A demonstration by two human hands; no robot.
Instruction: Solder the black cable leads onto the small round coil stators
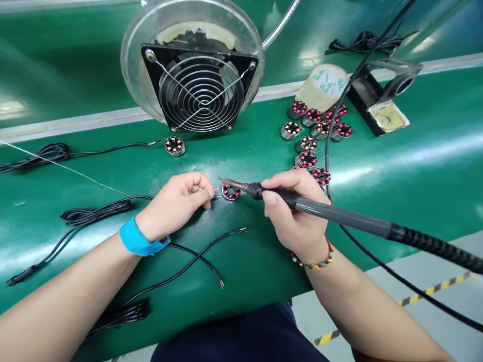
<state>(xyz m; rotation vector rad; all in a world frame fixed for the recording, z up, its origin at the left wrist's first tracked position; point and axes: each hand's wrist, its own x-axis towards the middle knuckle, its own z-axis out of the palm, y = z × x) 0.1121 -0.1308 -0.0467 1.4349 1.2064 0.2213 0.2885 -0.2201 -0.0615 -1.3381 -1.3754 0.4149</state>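
Note:
My right hand (296,211) grips a grey soldering iron (339,213) like a pen. Its tip reaches left over a small round stator with red windings (231,191) on the green bench. My left hand (177,201), a blue strap at its wrist, is closed in a pinch on thin wire ends just left of that stator. A black cable runs from under my left wrist towards me, and another black cable with bare ends (211,246) crosses it between my forearms.
A fume fan in a clear round hood (198,75) stands behind the work spot. Several more stators (313,133) cluster at the right, one with leads (174,146) sits left of centre. A soldering-iron stand (381,103), tape roll (322,85) and coiled black cables (94,211) lie around.

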